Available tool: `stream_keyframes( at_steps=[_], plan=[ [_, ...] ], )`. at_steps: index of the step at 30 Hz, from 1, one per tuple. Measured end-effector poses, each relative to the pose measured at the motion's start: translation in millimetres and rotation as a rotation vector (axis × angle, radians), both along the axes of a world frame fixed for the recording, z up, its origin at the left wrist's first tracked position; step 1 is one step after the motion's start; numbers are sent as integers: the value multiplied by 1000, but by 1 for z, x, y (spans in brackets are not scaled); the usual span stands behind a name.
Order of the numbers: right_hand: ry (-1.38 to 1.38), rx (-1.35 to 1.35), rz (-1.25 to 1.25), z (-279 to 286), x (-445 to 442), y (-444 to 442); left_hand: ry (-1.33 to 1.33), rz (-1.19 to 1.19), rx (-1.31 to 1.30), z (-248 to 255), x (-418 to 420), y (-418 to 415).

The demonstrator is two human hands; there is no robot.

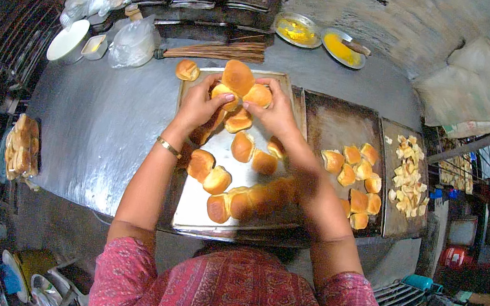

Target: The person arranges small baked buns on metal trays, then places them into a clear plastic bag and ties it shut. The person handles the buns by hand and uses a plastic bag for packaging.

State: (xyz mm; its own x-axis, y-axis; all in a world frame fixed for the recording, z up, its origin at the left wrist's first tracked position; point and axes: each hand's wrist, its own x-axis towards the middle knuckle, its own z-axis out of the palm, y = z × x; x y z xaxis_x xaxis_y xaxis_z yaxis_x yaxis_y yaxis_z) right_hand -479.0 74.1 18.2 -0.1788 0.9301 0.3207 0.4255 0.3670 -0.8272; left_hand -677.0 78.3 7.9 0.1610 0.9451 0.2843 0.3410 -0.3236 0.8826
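Observation:
My left hand (199, 105) and my right hand (278, 110) hold a cluster of golden bread rolls (238, 77) between them, above the far part of a metal baking tray (189, 214). The thumbs press into the two lower rolls of the cluster, and a third roll stands up between them. More rolls (242, 147) lie on the tray below, some in pairs. A joined row of rolls (242, 203) runs along the tray's near side, partly in the shadow of my right arm. One single roll (187, 70) sits at the tray's far left corner.
To the right, a dark tray (327, 118) bears several rolls, and another tray (389, 228) holds pale bread pieces (407, 174). A stick broom (218, 50), a plastic-wrapped tub (132, 44) and two metal plates (297, 39) of yellow spread line the back. Bagged bread (23, 147) is at far left.

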Motion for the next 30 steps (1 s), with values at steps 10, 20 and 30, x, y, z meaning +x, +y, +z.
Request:
stream_keyframes(
  at_steps=[10,20,30],
  plan=[
    [-472,257,-237,35,-9,-51,519,170,356,15,30,-4],
    [-133,-62,-339,-30,47,-11,-178,152,-94,22,-14,27],
    [722,-471,210,4,-49,-38,-406,193,-156,34,16,-8]
  ],
)
